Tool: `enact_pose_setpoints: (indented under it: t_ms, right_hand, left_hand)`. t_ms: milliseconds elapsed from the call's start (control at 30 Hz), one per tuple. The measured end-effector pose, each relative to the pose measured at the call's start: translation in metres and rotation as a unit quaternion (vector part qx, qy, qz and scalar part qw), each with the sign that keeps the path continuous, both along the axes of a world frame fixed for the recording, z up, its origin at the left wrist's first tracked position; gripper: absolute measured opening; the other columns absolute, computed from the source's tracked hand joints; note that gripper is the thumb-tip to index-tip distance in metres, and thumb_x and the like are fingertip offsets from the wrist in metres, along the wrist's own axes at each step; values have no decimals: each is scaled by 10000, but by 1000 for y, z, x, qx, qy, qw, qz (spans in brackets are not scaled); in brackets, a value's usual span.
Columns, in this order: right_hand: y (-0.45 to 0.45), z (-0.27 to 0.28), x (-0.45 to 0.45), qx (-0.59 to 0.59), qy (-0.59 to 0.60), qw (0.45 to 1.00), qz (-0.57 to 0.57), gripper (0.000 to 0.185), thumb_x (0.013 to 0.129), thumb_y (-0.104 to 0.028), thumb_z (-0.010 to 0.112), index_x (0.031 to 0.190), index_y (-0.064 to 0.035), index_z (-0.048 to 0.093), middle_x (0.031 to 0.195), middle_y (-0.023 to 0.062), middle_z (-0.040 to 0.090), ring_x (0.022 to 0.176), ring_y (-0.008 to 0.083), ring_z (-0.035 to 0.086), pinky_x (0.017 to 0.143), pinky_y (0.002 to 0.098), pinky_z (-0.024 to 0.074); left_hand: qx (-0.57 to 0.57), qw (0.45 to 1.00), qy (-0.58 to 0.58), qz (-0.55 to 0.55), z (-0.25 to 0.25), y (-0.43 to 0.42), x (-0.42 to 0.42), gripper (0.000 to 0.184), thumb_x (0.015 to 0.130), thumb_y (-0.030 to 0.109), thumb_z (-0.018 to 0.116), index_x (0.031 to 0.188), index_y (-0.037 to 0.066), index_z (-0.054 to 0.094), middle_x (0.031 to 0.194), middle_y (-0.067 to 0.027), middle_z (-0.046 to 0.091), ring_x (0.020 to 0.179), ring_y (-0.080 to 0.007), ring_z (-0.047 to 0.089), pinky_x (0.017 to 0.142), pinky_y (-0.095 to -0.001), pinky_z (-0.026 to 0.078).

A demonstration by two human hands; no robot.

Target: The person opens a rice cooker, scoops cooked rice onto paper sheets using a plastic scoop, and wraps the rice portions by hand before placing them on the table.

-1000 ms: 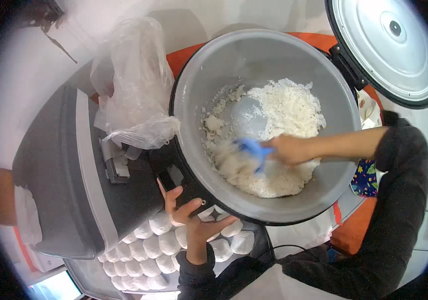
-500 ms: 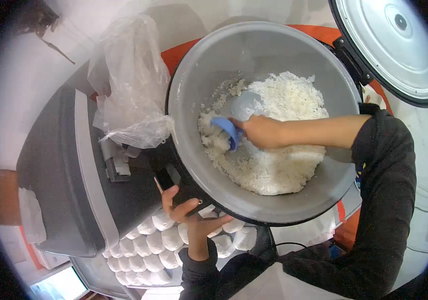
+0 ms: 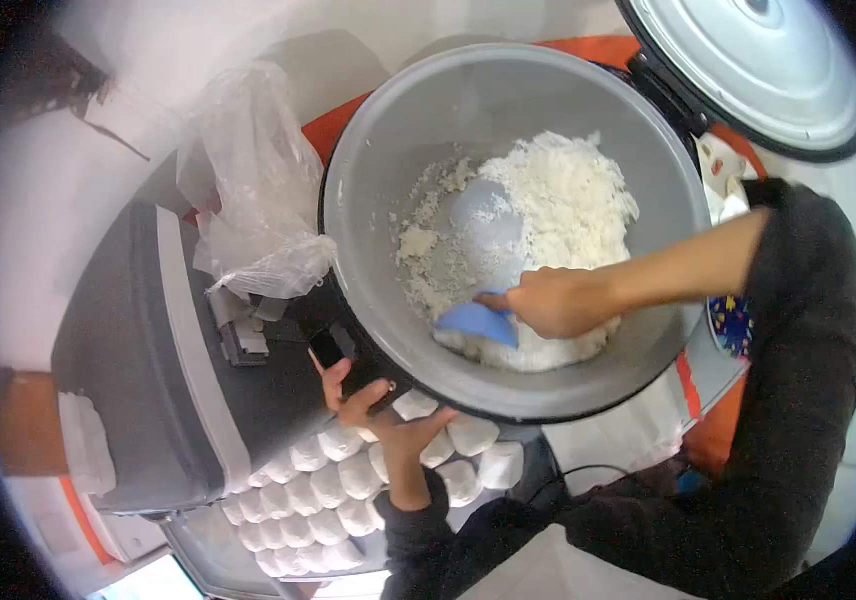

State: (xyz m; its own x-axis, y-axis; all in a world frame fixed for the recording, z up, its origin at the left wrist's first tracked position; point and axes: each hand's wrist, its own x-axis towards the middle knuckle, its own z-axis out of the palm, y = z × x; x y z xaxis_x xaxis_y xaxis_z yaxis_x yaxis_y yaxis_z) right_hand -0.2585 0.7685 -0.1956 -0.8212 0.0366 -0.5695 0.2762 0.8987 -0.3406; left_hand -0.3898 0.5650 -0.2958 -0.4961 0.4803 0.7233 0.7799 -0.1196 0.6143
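Note:
My right hand (image 3: 560, 302) is closed round the handle of a blue scoop (image 3: 481, 322), whose blade is pressed into white rice (image 3: 573, 200) low in the round grey pot (image 3: 378, 130). A patch of the pot's bottom shows between the rice at the right and scattered grains at the left. My left hand (image 3: 383, 415) rests with spread fingers against the black front of the cooker, below a small dark panel, and holds nothing.
The open metal lid (image 3: 748, 60) stands at the upper right. Left of the pot are a clear plastic bag (image 3: 253, 190) and a large grey box (image 3: 128, 370). Several rows of white wrapped packets (image 3: 328, 485) lie below. A power strip cable runs near the right edge.
My right hand and the blue scoop have moved down inside the pot, from its left side to the lower rice. The view has shifted slightly. My left hand stays at the cooker's front.

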Motion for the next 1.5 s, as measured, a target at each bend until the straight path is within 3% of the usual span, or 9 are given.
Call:
enact_pose_setpoints:
  t_ms: [133,267,600,767,1000,1100,1300,1467,1500]
  right_hand:
    - [-17,20,12,-10,1,999,-35,733,720,13,494,1404,-63,242,776,270,607,745,404,624,683,443,506]
    - [-28,64,16,17,-22,999,-41,731,721,-7,501,1402,-45,239,771,261,604,731,407,619,666,440,502]
    - [-30,75,44,68,166,983,-27,642,797,-78,527,1391,-64,286,786,275,592,605,372,593,623,446,481]
    - [3,65,52,-247,91,943,-205,428,917,-142,479,1334,-99,393,642,77,508,416,154,439,427,299,407]
    - [-27,85,138,-521,136,779,-322,324,940,-216,473,1211,-45,429,660,83,517,383,66,391,359,203,356]
    - [-63,65,200,-542,257,727,-333,387,939,-212,469,1199,60,378,903,238,605,390,104,480,368,228,413]
    - [-115,-75,307,-635,229,520,-523,473,894,-173,553,1294,-33,344,982,161,584,518,82,474,438,215,403]
    - [-124,-142,327,-617,180,478,-598,394,921,-180,510,1279,-88,372,804,29,479,477,65,390,422,200,329]
    - [-121,-146,326,-539,233,576,-569,411,930,-193,495,1313,-116,369,782,19,469,484,73,406,422,205,339]
  left_hand:
    - [-48,996,-80,4,6,0,3,866,439,553,835,1049,167,355,1194,-119,343,1216,-355,301,1044,-579,198]
    - [-9,1000,27,-11,16,7,-1,867,461,551,827,1081,173,352,1211,-113,343,1236,-388,284,1043,-594,194]
    - [-25,997,-64,-19,39,3,18,864,483,424,862,1130,137,366,1309,-131,277,1321,-436,130,1054,-569,190]
    - [-13,998,-52,-40,51,1,20,822,549,366,847,1169,94,381,1422,-191,186,1338,-388,151,1059,-486,224]
    - [-103,994,-30,35,59,-14,67,865,741,263,726,1377,10,197,1467,-196,130,1300,-342,278,1026,-428,261]
    - [-100,982,-63,144,15,-24,124,786,795,240,648,1387,6,186,1455,-205,164,1307,-363,267,1044,-436,237]
    - [-366,926,44,-81,-87,-60,245,882,732,345,682,1406,45,198,1458,-147,223,1353,-280,204,1081,-479,157]
    - [-469,869,82,-131,-120,-60,265,1217,516,637,696,1432,73,127,1479,-77,196,1373,-227,160,1105,-503,55]
    - [-504,850,93,-121,-123,-61,263,1267,476,639,712,1433,65,110,1486,-59,175,1375,-211,150,1106,-508,22]
